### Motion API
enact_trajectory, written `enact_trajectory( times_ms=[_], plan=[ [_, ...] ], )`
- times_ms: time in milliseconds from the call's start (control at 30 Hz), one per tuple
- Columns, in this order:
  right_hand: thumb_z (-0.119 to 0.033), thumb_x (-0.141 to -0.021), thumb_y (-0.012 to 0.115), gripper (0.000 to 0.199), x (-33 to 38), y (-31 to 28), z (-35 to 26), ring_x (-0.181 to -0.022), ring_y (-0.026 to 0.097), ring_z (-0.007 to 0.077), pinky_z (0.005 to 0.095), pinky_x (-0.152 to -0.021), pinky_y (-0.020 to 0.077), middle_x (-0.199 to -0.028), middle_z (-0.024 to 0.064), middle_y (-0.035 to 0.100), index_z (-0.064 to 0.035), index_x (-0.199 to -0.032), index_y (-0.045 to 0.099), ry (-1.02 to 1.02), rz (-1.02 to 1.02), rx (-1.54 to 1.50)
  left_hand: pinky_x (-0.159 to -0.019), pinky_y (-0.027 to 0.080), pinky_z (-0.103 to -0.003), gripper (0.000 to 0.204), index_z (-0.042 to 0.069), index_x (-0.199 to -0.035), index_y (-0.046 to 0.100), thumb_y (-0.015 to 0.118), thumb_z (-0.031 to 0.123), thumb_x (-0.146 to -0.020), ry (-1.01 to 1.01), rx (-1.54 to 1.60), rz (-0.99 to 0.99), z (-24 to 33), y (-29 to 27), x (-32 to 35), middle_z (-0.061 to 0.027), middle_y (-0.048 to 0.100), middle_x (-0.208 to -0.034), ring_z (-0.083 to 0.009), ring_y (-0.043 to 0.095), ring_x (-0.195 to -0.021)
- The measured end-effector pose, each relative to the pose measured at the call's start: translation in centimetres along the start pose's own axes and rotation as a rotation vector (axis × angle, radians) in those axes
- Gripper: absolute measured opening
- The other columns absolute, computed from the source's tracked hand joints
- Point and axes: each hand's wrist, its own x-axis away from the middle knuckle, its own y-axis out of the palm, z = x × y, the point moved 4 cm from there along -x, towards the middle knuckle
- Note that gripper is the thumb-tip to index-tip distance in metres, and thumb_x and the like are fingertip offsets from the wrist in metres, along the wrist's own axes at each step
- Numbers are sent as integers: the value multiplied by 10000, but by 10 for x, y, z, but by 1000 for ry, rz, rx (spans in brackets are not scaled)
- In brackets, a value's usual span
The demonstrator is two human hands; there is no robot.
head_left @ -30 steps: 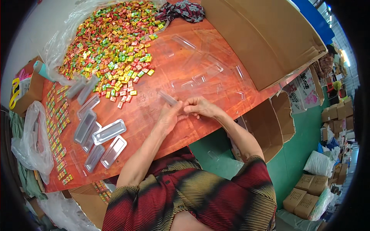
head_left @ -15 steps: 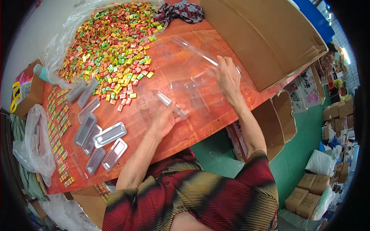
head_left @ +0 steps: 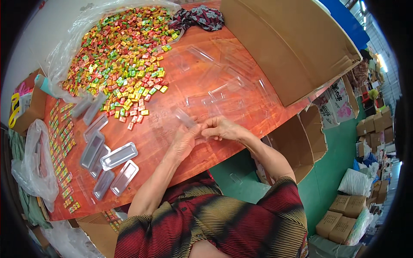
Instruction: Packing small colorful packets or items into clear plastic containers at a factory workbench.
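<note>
Left hand (head_left: 184, 141), right hand (head_left: 220, 128) at clear plastic piece (head_left: 184, 118), lettered carton (head_left: 334, 104) rightward

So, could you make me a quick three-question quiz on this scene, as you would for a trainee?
1. True or false: the left hand and right hand are close together.

2. What does the left hand hold?
a) a patterned cloth
b) a clear plastic piece
c) a cardboard box

3. Fill in the blank: the floor beside the table is coloured ____.

Key: 1. True; 2. b; 3. green.
</note>
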Motion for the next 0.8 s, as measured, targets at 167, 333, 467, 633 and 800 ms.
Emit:
enact_trajectory(
  times_ms=[167,333,467,633,800],
  plan=[
    [-137,-683,550,178,23,-43,-46,-637,519,317,357,-512,409,-711,143,543,-34,-828,537,-428,883,1194,-676,476,-353,721,-9,-1200,194,636,282,-710,-52,2,60,1,-15,1,-118,498,-951,-233,549,-833],
    [-167,-681,606,274,30,-26,-57,-706,540,293,340,-588,435,-797,152,542,-30,-905,526,-520,1021,1135,-723,459,-363,753,-12,-1195,197,649,316,-689,-33,43,44,0,-6,0,-125,489,-957,-243,543,-836],
    [-224,-711,606,239,8,19,-31,-629,533,201,297,-557,423,-691,107,558,-4,-795,561,-331,351,597,-718,465,-361,771,-20,-1196,191,658,314,-682,77,-9,93,1,-8,-3,-125,463,-1007,-225,533,-850],
    [-196,-751,571,195,-8,4,1,-545,506,99,221,-480,392,-629,23,556,-1,-761,573,-77,-13,-40,-672,486,-346,740,-33,-1191,198,657,267,-694,-2,5,11,4,1,5,-108,459,-1013,-205,538,-836],
    [-144,-713,531,137,-2,-19,-31,-485,483,161,324,-452,391,-582,103,536,-11,-681,533,-374,506,664,-680,483,-343,504,23,-1060,369,623,295,-720,6,-58,48,5,-6,3,-67,529,-875,-219,567,-774]
  ],
)
